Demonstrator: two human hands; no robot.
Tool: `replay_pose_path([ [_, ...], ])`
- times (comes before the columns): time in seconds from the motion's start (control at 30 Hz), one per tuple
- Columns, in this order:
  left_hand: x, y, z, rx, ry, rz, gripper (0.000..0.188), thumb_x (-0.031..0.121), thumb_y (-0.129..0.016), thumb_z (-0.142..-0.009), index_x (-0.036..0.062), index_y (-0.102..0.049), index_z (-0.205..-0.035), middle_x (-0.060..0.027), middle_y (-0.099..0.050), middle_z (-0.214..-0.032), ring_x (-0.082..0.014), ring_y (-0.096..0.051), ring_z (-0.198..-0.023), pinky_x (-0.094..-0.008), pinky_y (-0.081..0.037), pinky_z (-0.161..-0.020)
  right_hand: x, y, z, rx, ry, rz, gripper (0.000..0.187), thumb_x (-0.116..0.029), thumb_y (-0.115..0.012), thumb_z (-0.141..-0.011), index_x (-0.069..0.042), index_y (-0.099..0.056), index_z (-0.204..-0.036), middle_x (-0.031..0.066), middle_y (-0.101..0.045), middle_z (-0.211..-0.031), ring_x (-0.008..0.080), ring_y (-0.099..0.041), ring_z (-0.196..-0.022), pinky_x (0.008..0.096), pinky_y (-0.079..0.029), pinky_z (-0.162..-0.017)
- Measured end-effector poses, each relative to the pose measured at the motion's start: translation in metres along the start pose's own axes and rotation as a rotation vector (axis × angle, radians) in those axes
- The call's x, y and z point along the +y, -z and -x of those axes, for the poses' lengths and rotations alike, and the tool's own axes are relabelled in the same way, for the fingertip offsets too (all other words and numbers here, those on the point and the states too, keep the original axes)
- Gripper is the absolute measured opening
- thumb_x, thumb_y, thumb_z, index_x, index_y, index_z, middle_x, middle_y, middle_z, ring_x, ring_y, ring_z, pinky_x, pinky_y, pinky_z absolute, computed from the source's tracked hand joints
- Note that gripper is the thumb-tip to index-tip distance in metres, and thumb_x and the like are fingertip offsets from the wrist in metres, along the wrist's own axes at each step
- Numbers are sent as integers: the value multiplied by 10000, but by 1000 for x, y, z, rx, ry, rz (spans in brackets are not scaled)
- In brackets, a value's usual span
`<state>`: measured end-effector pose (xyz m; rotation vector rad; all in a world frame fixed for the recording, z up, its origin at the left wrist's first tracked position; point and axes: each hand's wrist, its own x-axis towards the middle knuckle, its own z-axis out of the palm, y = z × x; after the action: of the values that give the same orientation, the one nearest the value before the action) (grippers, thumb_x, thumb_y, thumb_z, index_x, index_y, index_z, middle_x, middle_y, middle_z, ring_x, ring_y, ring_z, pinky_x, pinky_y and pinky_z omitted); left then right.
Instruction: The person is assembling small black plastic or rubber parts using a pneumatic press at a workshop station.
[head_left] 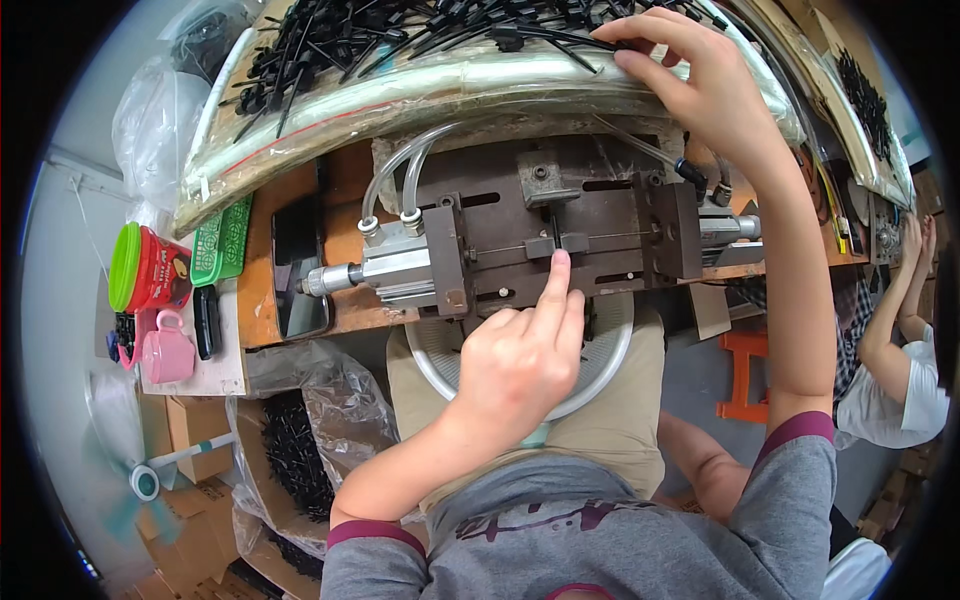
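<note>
My left hand (520,360) is over the front of a dark metal fixture (610,210). Its index finger is stretched out, the tip touching a thin black piece (557,236) between two small metal blocks in the middle. The thumb lies alongside and the other fingers curl under; no held thing shows there. Farther off to the right, my right hand (690,65) reaches over the plastic-wrapped rim of a tray. Thumb and index finger pinch the end of a black cable tie (570,38) at the edge of a heap of black cable ties (400,35).
Silver pneumatic cylinders (395,275) with clear hoses flank the fixture. A phone (300,265), green basket (222,240), red tub (165,268) and pink cup (168,352) stand left. A white basket (425,375) rests on my lap. A fan (145,480) is lower left; another person (890,380) sits right.
</note>
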<state>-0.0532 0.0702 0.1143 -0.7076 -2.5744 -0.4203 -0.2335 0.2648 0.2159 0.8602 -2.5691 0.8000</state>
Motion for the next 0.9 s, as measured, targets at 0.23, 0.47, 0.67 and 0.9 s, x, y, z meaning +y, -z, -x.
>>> replay_pose_path([
  [0.23, -5, 9, -11, -136, -33, -71, 296, 184, -830, -762, 32, -730, -995, -164, -720, -1198, -197, -701, -668, -294, -553, -608, -21, -5, 52, 282, 143, -50, 231, -23, -815, -809, -11, -737, -1026, 5, -640, -911, 63, -643, -794, 203, -509, -668],
  [0.47, -67, 48, -102, 324, -73, 188, 170, 74, -772, -849, 25, -747, -1010, -122, -758, -947, -227, -744, -823, -283, -565, -730, -53, -32, 135, 191, 217, 6, 292, -51, -861, -700, -3, -676, -921, 126, -686, -1066, 254, -709, -859, 329, -587, -699],
  [0.67, -96, 56, -170, 67, 83, 267, 188, 53, -726, -842, -43, -750, -1001, -200, -750, -909, -290, -743, -829, -357, -576, -773, -72, -77, 161, 0, 164, 31, 246, -102, -789, -713, -30, -617, -873, 183, -681, -1267, 234, -704, -758, 323, -569, -666],
  [0.9, -71, 86, -129, 162, 299, 595, 223, 39, -772, -819, 3, -759, -1039, -124, -753, -1004, -194, -718, -874, -291, -586, -764, -79, -75, 141, -26, 184, 193, 223, -112, -776, -706, -54, -619, -853, 140, -725, -1171, 187, -650, -623, 310, -517, -566],
])
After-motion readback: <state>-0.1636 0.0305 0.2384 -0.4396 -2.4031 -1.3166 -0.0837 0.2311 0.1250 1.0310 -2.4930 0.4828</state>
